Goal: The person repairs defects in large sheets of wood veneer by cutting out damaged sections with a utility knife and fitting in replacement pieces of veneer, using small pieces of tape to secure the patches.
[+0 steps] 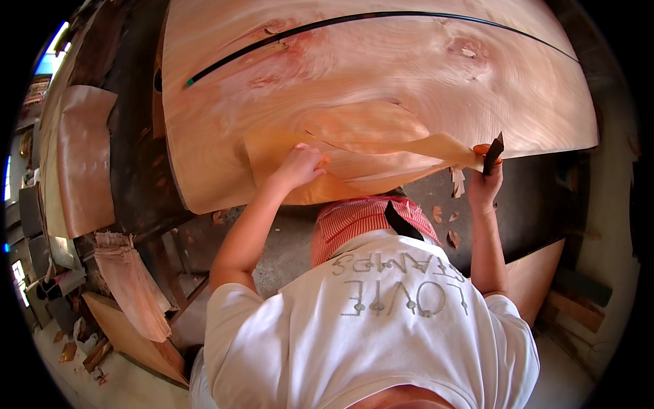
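Note:
A large sheet of pale wood veneer [381, 75] with knots covers the work surface in front of me. A thinner, yellowish piece of veneer [272, 153] lies over its near edge, and a twisted strip [436, 146] of it runs across to the right. My left hand [300, 167] is closed on the yellowish veneer, with something orange at its fingertips. At the right edge of the strip, my right hand [487, 180] is closed around a dark, flat-bladed knife [494, 153]. Its fingers also meet the strip's end, and orange shows around them.
A long, thin black rod [327, 22] with a green tip lies across the far part of the sheet. Veneer sheets [85, 157] stand at the left, and a crumpled bundle [129, 279] hangs below them. Veneer scraps [453, 238] litter the floor. A board [535, 279] leans at the lower right.

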`<state>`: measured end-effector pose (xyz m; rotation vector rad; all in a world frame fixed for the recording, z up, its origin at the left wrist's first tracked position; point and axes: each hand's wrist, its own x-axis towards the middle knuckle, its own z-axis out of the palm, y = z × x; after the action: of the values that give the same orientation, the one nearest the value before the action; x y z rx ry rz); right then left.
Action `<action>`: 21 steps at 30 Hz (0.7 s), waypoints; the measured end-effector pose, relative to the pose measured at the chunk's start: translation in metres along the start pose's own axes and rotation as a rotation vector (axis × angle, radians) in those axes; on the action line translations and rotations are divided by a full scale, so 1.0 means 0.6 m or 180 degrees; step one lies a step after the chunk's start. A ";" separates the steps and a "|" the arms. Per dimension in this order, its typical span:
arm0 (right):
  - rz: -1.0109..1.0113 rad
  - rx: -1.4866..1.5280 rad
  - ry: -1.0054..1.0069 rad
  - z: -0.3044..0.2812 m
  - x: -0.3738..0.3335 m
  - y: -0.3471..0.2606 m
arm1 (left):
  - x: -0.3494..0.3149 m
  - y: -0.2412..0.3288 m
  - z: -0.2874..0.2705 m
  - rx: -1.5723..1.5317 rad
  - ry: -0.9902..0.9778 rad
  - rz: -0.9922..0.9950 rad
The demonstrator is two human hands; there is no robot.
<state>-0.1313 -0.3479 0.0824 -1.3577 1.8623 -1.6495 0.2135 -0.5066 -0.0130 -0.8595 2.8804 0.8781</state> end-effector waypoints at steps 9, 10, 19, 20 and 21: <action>-0.0708 0.0138 0.0489 0.040 0.192 -0.002 | 0.134 -0.018 -0.263 0.0788 0.1152 0.0183; -0.0745 0.0266 0.0590 0.046 0.218 -0.014 | 0.195 0.003 -0.295 0.1464 0.0994 -0.1281; 0.0314 0.0217 -0.0065 0.017 0.152 0.047 | 0.263 -0.089 -0.255 0.1898 0.2854 0.0349; 0.0461 0.0141 -0.0072 0.001 0.118 0.067 | 0.254 -0.061 -0.203 0.1522 0.2608 0.0450; 0.1117 -0.0358 -0.0140 -0.049 0.079 0.101 | 0.252 0.060 -0.182 0.1123 0.1886 -0.0076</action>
<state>-0.2039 -0.3744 0.0537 -1.0221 2.0530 -1.3475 0.0829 -0.6144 0.0729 -1.2763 3.3308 0.0915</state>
